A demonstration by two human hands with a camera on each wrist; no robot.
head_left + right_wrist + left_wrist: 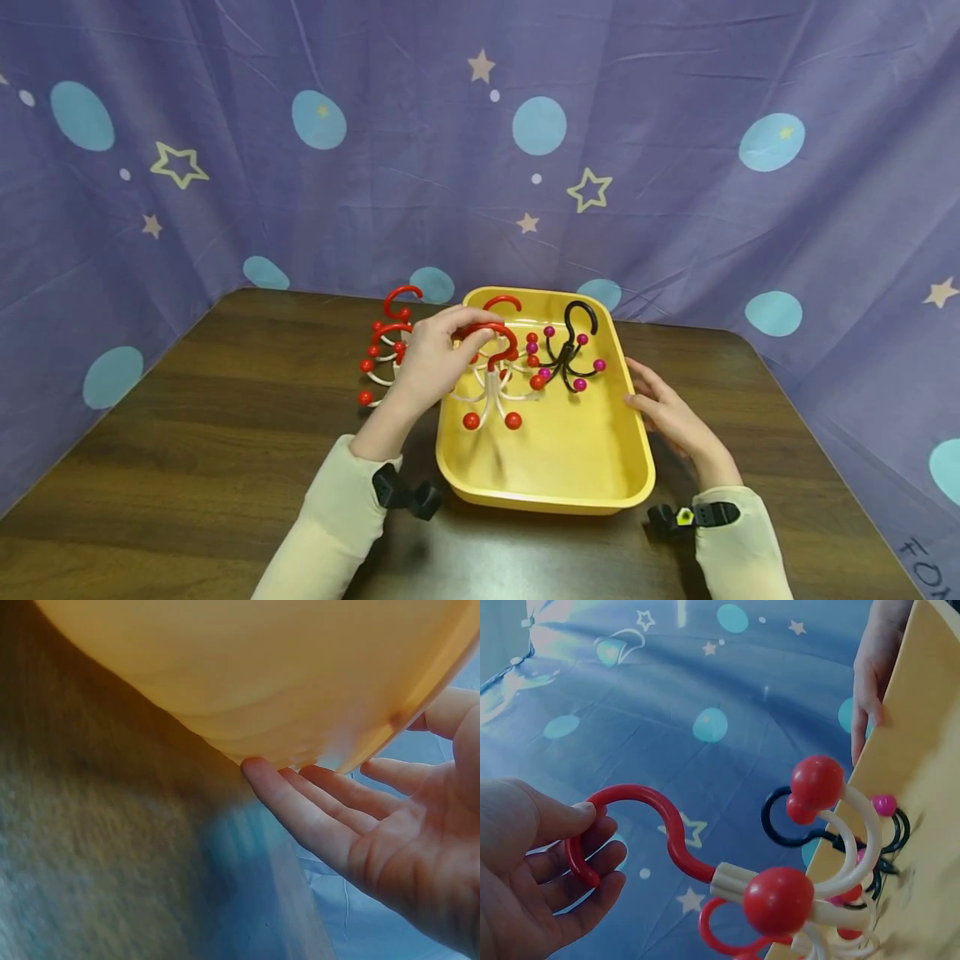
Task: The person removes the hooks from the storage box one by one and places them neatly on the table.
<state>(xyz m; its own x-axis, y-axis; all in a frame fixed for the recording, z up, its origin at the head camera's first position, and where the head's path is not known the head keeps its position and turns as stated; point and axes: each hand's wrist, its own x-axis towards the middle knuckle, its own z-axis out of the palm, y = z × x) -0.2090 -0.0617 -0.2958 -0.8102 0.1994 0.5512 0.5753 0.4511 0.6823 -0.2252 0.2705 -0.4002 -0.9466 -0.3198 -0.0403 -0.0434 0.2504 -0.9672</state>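
My left hand (429, 362) pinches the red hook of a hanger (492, 383) with white curved arms and red ball tips. That hanger hangs over the left part of a yellow tray (570, 458). In the left wrist view, the thumb and fingers curl around the end of the hook (634, 793). Another red-and-white hanger (504, 300) lies in the tray behind it, partly hidden. To its right is a black hanger (566, 358) with pink ball tips. My right hand (678, 421) touches the tray's right side, its fingers fairly straight against the outer wall (262, 682).
Left of the tray, red-and-white hangers (403, 292) stand on the brown wooden table (187, 433), partly hidden by my left hand. A purple curtain (420, 167) with stars and blue ovals hangs behind and beside the table.
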